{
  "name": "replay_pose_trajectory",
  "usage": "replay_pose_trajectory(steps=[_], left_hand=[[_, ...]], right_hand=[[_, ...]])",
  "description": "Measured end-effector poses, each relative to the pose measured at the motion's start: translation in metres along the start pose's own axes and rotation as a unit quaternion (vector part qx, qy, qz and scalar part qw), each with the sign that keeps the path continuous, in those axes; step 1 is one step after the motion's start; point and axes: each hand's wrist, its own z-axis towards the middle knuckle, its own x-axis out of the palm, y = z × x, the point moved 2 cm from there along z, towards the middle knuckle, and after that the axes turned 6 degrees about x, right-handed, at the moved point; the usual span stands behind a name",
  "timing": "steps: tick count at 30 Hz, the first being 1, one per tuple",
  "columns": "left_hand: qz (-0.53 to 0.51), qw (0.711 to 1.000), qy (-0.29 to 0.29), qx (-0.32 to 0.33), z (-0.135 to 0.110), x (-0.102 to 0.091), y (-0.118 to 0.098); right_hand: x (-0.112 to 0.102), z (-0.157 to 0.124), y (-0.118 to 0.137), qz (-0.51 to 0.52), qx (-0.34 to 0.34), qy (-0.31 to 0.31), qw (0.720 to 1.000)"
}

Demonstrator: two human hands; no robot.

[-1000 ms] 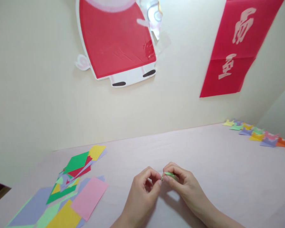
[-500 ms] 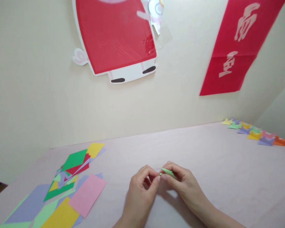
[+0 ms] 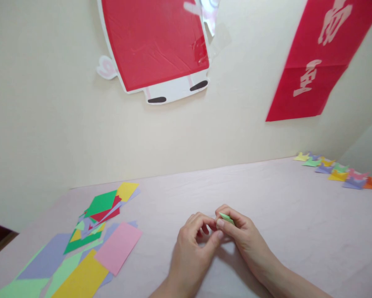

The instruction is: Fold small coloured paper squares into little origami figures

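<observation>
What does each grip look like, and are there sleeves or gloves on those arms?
The left grip and right grip are bare human hands with slender fingers; I see no gloves, rings or markings. The left forearm and right forearm are bare too, as far as they show: no sleeves, watch or bracelets.

Green paper [image 3: 226,217] partly hidden by right fingers [image 3: 229,228]; red banner [image 3: 313,82] cropped above.

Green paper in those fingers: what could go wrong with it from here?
The green paper looks small and is partly hidden by the right hand, so a crooked crease might go unnoticed. The left hand has its fingertips close by, and a careless press could bend an edge.
</observation>
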Motion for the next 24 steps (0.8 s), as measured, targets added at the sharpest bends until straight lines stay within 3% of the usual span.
replay_pose_trajectory(steps=[9,15,20,24], left_hand=[[0.015,0.999,-0.028,0.025,0.000,-0.006,-0.002],[-0.012,1.000,0.001,-0.003,0.001,0.001,0.000],[-0.064,0.997,-0.017,-0.043,0.002,-0.004,0.007],[-0.089,0.994,-0.018,-0.067,0.003,-0.009,0.009]], right_hand=[[-0.001,0.002,-0.005,-0.002,-0.001,-0.002,1.000],[0.004,-0.001,-0.001,0.040,0.011,0.011,0.999],[0.004,0.001,-0.004,0.041,0.036,0.033,0.998],[0.000,0.002,-0.005,0.022,0.021,0.003,1.000]])
